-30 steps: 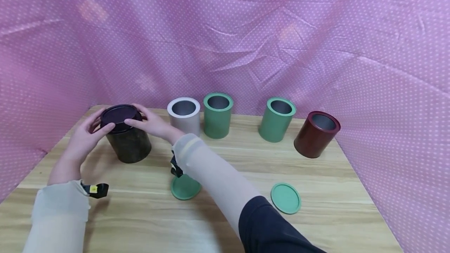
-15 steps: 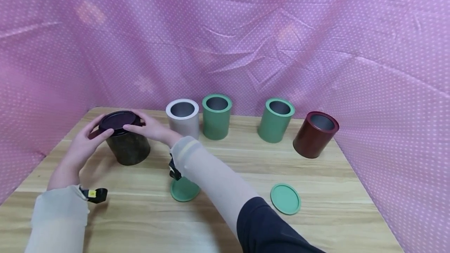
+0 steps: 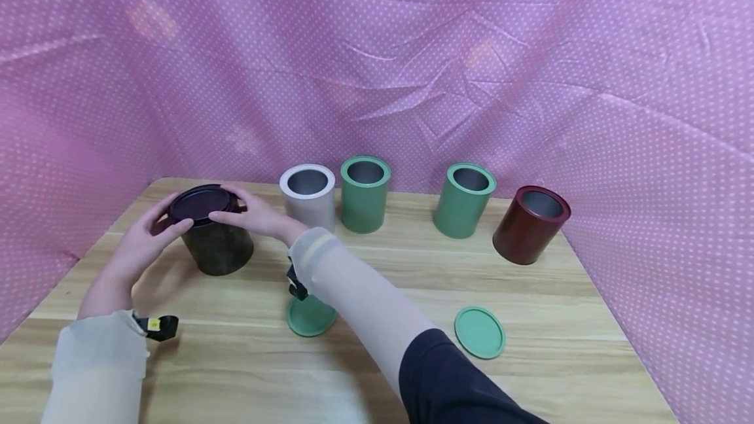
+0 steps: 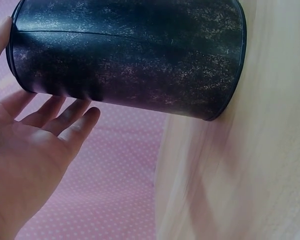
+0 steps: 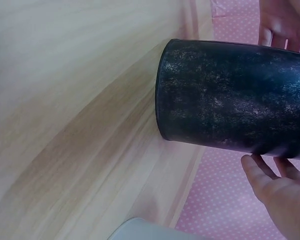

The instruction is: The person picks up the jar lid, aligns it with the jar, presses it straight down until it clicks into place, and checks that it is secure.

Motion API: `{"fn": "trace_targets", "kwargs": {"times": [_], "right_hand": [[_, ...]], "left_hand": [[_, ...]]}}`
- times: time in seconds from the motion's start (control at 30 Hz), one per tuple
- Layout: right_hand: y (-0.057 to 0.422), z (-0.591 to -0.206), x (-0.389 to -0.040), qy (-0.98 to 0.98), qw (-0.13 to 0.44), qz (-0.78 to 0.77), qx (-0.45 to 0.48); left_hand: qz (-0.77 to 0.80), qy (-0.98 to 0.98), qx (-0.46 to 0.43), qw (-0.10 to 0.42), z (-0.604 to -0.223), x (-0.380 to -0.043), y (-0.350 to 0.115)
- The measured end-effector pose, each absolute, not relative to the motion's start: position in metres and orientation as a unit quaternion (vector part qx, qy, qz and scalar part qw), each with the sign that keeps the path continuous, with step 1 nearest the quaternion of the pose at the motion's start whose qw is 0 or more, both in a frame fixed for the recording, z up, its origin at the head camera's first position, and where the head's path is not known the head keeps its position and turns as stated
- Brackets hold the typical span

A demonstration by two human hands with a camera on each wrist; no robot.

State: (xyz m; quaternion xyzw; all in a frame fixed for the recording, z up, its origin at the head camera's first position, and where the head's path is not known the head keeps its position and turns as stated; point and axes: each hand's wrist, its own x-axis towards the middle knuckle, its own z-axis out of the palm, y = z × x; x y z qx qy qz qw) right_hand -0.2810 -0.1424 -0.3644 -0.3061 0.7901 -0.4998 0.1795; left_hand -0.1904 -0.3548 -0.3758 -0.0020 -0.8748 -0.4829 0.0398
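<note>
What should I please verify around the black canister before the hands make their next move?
1. Black canister upright on the table: ok.
2. Left hand at its upper part: ok, fingers and thumb around it.
3. Right hand opposite: ok, likewise around it.
4. Black lid fully seated: cannot tell; hands cover parts of its edge.
5. Right hand clear of the white canister: cannot tell; they overlap in the head view.
</note>
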Motion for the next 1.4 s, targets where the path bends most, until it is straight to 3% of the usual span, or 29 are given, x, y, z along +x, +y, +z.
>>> {"fn": "trace_targets", "kwargs": {"times": [0.83,1.4], "right_hand": [[-0.143,-0.363,-0.281,0.826,0.145,-0.429,-0.336],[-0.142,-0.362,-0.281,0.828,0.156,-0.432,-0.322]], "left_hand": [[-0.430,-0.903,0.006,-0.003,-0.366,-0.192,-0.350],[-0.394,-0.919,0.020,0.006,-0.365,-0.190,-0.351]]}}
